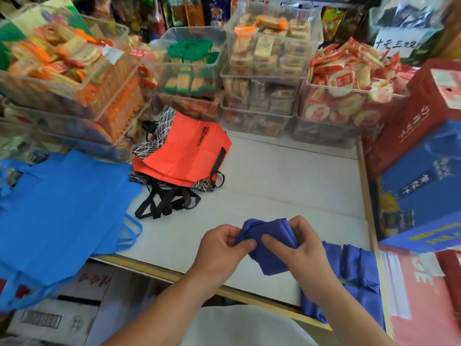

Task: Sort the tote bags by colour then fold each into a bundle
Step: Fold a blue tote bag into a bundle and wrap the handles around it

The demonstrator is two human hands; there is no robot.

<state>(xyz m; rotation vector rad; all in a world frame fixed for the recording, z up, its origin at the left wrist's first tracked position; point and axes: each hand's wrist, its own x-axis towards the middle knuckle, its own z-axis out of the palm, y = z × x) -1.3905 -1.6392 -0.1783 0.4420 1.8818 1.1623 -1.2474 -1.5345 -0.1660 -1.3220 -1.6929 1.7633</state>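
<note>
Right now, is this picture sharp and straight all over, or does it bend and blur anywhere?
Head view: sharpest mid-frame, where the left hand and right hand grip the dark blue bag; the wide lens leans the snack bins outward, and they smear toward the corners; the light is even, with faint shadows and no strong glare.

Clear bins point(259, 76) of packaged snacks line the white counter point(287, 176); gift boxes point(419, 186) stand right.
</note>
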